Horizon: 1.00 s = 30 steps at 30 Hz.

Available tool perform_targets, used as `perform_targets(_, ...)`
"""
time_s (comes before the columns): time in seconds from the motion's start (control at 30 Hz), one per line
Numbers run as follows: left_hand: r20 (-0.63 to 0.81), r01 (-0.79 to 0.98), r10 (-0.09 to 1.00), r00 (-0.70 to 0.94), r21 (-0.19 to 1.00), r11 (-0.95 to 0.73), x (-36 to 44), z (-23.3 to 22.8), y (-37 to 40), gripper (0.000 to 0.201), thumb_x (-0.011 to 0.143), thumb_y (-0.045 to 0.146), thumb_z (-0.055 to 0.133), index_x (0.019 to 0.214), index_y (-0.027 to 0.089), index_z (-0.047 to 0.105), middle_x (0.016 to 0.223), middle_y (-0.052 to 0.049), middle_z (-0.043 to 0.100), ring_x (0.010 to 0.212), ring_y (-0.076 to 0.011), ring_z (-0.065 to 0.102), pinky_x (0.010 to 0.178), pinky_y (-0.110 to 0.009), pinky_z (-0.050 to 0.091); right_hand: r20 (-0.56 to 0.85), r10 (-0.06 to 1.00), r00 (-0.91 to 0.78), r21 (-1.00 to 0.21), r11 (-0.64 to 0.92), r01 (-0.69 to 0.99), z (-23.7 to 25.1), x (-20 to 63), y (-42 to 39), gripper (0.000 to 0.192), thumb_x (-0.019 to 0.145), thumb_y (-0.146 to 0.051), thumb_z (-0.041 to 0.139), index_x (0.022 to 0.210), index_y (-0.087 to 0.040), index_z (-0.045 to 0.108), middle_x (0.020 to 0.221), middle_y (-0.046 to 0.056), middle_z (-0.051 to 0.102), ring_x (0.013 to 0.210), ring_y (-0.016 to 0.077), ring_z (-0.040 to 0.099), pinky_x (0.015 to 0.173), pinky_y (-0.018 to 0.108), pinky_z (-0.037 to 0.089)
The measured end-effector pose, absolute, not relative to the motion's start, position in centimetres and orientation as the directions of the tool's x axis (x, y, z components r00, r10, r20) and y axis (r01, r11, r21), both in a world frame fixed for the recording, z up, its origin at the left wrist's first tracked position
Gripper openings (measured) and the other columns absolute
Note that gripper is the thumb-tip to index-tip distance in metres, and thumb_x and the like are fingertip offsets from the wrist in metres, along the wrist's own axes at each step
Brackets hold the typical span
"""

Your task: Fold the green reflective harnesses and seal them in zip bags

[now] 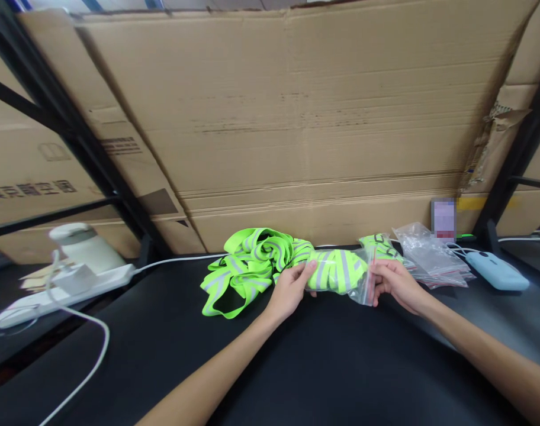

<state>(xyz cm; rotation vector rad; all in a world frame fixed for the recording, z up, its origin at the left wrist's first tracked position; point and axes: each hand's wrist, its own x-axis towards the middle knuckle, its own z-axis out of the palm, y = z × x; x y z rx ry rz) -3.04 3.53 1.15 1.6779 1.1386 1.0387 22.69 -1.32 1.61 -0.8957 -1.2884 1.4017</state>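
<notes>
Neon-green, grey-striped strap (341,270) bundled inside clear zip bag (362,292), held between both hands at black worktop (296,367), just beside loose strap pile (243,269). Left hand (289,291): fingers closed on the bundled end of the bag. Right hand (397,284): fingers pinching the mouth edge by its red seal line. Whether fully sealed: cannot tell. Advisable to steady the bundle lightly, keep fabric clear of the seal line, hold the mouth flat and press evenly along its length.
</notes>
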Motion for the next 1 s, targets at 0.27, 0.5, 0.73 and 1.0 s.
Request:
perform_targets(0.27, 0.553, 0.429, 0.769, 0.32, 0.639, -0.638, -2.7, 1.8, 2.0, 0.024, 0.098, 0.043, 0.056, 0.091, 0.019, 0.057, 0.079, 0.001, 0.05, 0.067, -0.014, 0.046, 0.065, -0.027, 0.04, 0.38, 0.917, -0.117, -0.924, 0.382, -0.011, 2.0, 22.7, -1.2, 0.035, 0.096, -0.05, 0.06, 0.079, -0.019, 0.062, 0.072, 0.001, 0.062, 0.064, 0.0166, 0.062, 0.061, 0.031, 0.055)
perform_targets(0.5, 0.575, 0.272, 0.545, 0.611, 0.493, -0.826, -0.5, 1.7, -1.2, 0.02, 0.096, 0.034, 0.061, 0.086, 0.02, 0.052, 0.082, -0.001, 0.051, 0.075, -0.0158, 0.049, 0.07, -0.028, 0.043, 0.534, 0.727, -0.431, -0.651, 0.679, 0.34, 2.2, 20.4, -3.4, 0.025, 0.104, -0.027, 0.046, 0.089, -0.019, 0.064, 0.086, 0.004, 0.064, 0.077, 0.0173, 0.058, 0.073, 0.03, 0.048)
perform_targets(0.73, 0.573, 0.331, 0.505, 0.646, 0.386, -0.861, -0.7, 1.1, -0.5, 0.026, 0.096, 0.038, 0.063, 0.079, 0.019, 0.055, 0.08, -0.001, 0.049, 0.073, -0.016, 0.05, 0.066, -0.027, 0.042, 0.487, 0.717, -0.499, -0.616, 0.687, 0.386, 2.3, 20.1, -4.0, 0.028, 0.106, -0.031, 0.043, 0.09, -0.021, 0.064, 0.086, 0.004, 0.064, 0.08, 0.0185, 0.059, 0.077, 0.03, 0.049)
perform_targets(1.0, 0.485, 0.247, 0.525, 0.7, 0.525, -0.814, -0.9, 1.5, -0.4, 0.02, 0.101, 0.031, 0.056, 0.099, 0.019, 0.07, 0.088, -0.004, 0.053, 0.082, -0.0173, 0.055, 0.076, -0.029, 0.046, 0.474, 0.701, -0.533, -0.585, 0.703, 0.404, 2.2, 21.1, -3.3, 0.027, 0.106, -0.033, 0.049, 0.089, -0.021, 0.066, 0.087, 0.003, 0.066, 0.083, 0.0186, 0.061, 0.08, 0.031, 0.048)
